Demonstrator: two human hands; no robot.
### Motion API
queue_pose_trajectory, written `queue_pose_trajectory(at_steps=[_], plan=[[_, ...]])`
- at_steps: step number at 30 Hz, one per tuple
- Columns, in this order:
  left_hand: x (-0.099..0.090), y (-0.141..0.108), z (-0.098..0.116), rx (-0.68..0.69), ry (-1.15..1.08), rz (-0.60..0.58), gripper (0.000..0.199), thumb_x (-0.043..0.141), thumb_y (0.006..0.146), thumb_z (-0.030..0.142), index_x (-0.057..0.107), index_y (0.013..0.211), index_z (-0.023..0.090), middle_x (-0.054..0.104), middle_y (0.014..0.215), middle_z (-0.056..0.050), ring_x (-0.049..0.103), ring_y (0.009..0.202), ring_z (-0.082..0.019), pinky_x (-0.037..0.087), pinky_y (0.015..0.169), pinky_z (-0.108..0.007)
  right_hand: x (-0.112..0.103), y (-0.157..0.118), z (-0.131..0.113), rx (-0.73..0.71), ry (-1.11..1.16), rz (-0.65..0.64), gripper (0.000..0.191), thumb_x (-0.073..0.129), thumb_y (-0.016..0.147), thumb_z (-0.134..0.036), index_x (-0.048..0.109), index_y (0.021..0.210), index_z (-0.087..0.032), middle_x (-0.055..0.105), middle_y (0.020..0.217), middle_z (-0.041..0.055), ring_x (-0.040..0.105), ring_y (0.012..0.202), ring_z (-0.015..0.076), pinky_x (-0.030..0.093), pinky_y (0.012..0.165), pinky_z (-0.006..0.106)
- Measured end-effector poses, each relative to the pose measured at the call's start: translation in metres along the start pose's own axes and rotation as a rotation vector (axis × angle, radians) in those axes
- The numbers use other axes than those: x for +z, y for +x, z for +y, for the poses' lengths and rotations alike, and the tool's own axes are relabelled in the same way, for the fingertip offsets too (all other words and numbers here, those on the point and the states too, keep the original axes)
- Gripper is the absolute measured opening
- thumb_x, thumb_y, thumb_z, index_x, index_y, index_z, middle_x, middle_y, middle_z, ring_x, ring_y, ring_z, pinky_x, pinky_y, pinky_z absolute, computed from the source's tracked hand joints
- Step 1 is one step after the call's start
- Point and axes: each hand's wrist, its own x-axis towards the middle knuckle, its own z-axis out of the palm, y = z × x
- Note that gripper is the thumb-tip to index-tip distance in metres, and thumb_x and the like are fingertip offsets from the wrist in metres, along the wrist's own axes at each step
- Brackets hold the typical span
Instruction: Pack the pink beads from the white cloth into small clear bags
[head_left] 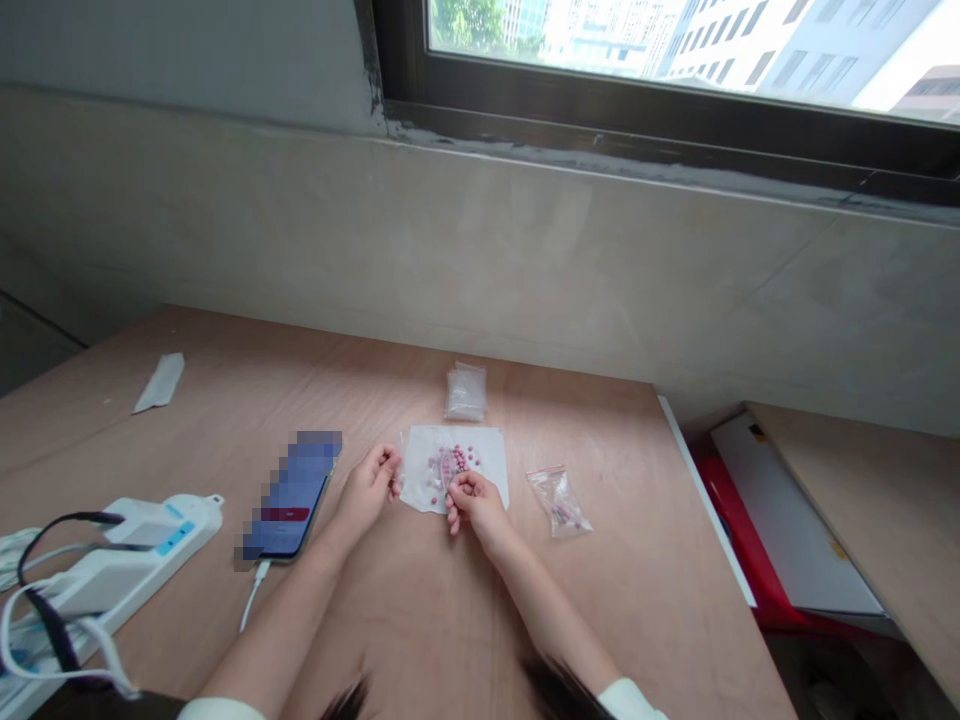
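Pink and dark-red beads (459, 456) lie in a loose cluster on a white sheet (491, 450), some of them seemingly in a small clear bag or wrap. My right hand (478, 505) is at the sheet's front edge, its thumb and fingers pinched right beside the beads; whatever is between the fingertips is too small to tell. At the sheet's left edge is my left hand (371, 480), fingers also pinched. A faint thin line near those fingertips may be a thread or film, but I cannot make it out.
A small zip bag with a few beads (561, 503) lies right of the sheet. Behind it sits a stack of clear bags (466, 392). To the left are a phone (296, 495) on a charging cable, a power strip (142, 565) with cords and a paper scrap (161, 382).
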Motion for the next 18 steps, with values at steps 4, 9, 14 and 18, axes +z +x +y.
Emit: queue_pose_trajectory(at_steps=[4, 9, 14, 18], plan=[[-0.001, 0.004, -0.002, 0.015, -0.01, -0.009, 0.023, 0.042, 0.073, 0.041, 0.039, 0.067, 0.019, 0.043, 0.041, 0.008, 0.04, 0.037, -0.008, 0.033, 0.041, -0.019, 0.001, 0.001, 0.0, 0.005, 0.002, -0.003, 0.029, 0.064, 0.056, -0.036, 0.043, 0.062, -0.016, 0.052, 0.046, -0.0053, 0.047, 0.033, 0.0073, 0.039, 0.028, 0.017], [-0.001, 0.004, -0.004, 0.005, -0.022, -0.142, 0.023, 0.041, 0.076, 0.04, 0.038, 0.068, 0.019, 0.043, 0.044, 0.008, 0.042, 0.04, -0.007, 0.034, 0.042, -0.019, 0.0, -0.003, -0.008, 0.038, 0.012, -0.046, 0.032, 0.063, 0.057, -0.038, 0.041, 0.065, -0.017, 0.056, 0.052, -0.0024, 0.051, 0.037, 0.0092, 0.043, 0.033, 0.02], [-0.009, 0.0, -0.003, -0.009, -0.082, -0.307, 0.024, 0.044, 0.076, 0.041, 0.041, 0.071, 0.018, 0.045, 0.054, 0.006, 0.047, 0.048, -0.008, 0.039, 0.047, -0.02, 0.002, -0.005, -0.018, 0.085, -0.01, -0.03, 0.032, 0.06, 0.062, -0.041, 0.042, 0.071, -0.016, 0.061, 0.06, 0.0024, 0.054, 0.042, 0.0105, 0.042, 0.034, 0.019], [-0.014, 0.0, 0.001, -0.076, -0.105, -0.274, 0.033, 0.041, 0.075, 0.048, 0.045, 0.077, 0.016, 0.047, 0.061, 0.003, 0.049, 0.051, -0.009, 0.041, 0.049, -0.022, 0.005, -0.003, -0.017, 0.045, -0.029, 0.002, 0.03, 0.063, 0.06, -0.038, 0.045, 0.07, -0.015, 0.058, 0.057, -0.0002, 0.052, 0.041, 0.0086, 0.041, 0.034, 0.017]])
